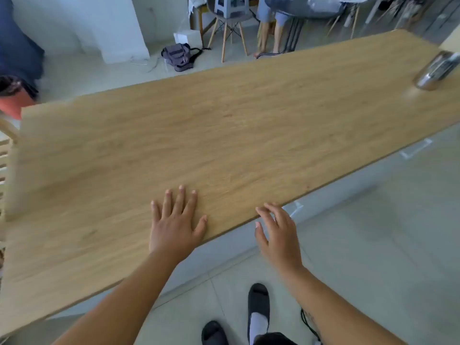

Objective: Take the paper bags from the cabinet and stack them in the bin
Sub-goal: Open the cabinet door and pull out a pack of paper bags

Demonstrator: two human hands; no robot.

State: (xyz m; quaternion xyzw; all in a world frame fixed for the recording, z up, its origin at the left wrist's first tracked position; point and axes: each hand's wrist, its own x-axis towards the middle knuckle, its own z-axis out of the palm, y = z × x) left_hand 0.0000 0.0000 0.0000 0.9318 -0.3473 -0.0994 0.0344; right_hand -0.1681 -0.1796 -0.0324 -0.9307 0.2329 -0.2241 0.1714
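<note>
I stand at a long wooden counter top (224, 135). My left hand (174, 225) lies flat on the wood near its front edge, fingers spread and straight. My right hand (276, 235) hovers at the counter's front edge, fingers loosely bent, holding nothing. Below the counter edge run pale grey cabinet fronts (373, 175) with white handles (415, 149). No paper bag and no bin shows in this view.
A shiny metal container (435, 70) stands at the counter's far right end. Beyond the counter are chairs (229, 18), a seated person's legs (271, 33), a grey backpack (179, 56) and a white box (188, 37) on the floor. My slippered feet (258, 305) are on grey tiles.
</note>
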